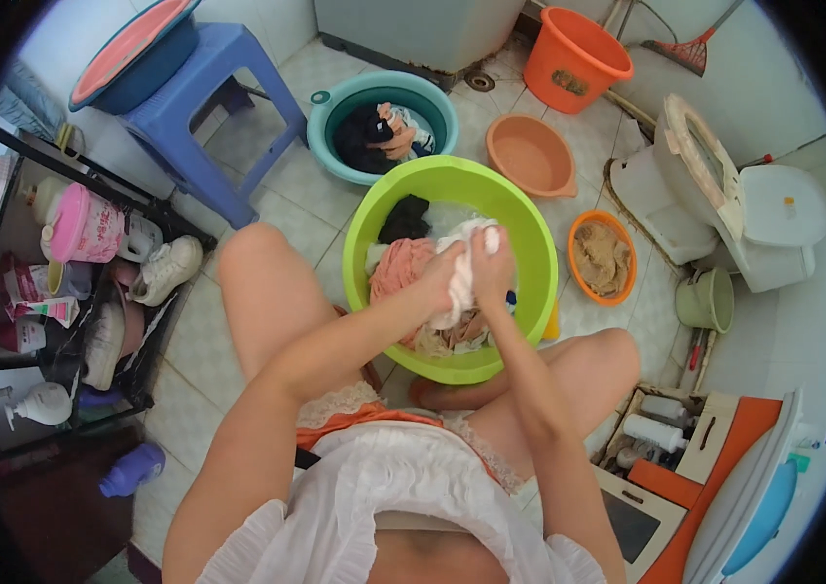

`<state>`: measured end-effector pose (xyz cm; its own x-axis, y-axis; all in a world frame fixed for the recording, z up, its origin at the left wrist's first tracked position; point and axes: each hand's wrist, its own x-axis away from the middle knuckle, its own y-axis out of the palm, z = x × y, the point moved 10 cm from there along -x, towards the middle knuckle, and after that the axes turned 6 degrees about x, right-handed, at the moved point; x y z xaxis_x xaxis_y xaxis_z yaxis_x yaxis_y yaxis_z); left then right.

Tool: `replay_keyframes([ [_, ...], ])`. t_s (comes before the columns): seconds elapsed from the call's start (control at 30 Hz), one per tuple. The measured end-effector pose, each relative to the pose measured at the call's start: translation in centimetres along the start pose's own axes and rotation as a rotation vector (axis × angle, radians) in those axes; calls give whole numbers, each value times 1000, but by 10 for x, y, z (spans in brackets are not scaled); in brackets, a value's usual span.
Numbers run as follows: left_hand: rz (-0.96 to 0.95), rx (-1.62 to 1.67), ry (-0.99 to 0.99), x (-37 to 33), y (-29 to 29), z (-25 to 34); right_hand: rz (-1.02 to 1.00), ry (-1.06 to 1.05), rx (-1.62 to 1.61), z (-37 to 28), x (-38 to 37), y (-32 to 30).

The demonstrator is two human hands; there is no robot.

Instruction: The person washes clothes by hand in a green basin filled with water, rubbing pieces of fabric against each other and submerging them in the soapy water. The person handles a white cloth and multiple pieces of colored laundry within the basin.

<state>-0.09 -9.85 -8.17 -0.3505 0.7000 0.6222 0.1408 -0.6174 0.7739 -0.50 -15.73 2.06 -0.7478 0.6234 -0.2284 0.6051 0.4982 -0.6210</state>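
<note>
Both my hands grip a twisted white cloth (461, 282) above a lime green basin (359, 258) between my knees. My left hand (440, 275) is closed round its left side. On the other side, my right hand (493, 261) is closed round the upper part. Inside the basin lie a pink cloth (399, 266), a black cloth (405, 220) and beige fabric (447, 339), partly hidden by my hands and forearms. Some suds show at the basin's far side.
A teal basin (320, 136) with clothes stands beyond, near a blue stool (208, 73). Rightward are an orange bucket (569, 73), a brown basin (532, 156), an orange bowl of tan cloth (633, 261) and a toilet (661, 200). A loaded black rack (155, 321) stands left.
</note>
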Motion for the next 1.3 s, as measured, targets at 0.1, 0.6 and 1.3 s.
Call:
replay_keyframes([
  [0.1,-126,32,78,-41,-34,16,34,75,-24,-25,15,2],
  [0.6,-94,141,226,-4,-8,73,-761,104,-57,51,13,34],
  [1.3,-199,-125,75,-17,-8,13,-59,148,28,-4,11,0],
])
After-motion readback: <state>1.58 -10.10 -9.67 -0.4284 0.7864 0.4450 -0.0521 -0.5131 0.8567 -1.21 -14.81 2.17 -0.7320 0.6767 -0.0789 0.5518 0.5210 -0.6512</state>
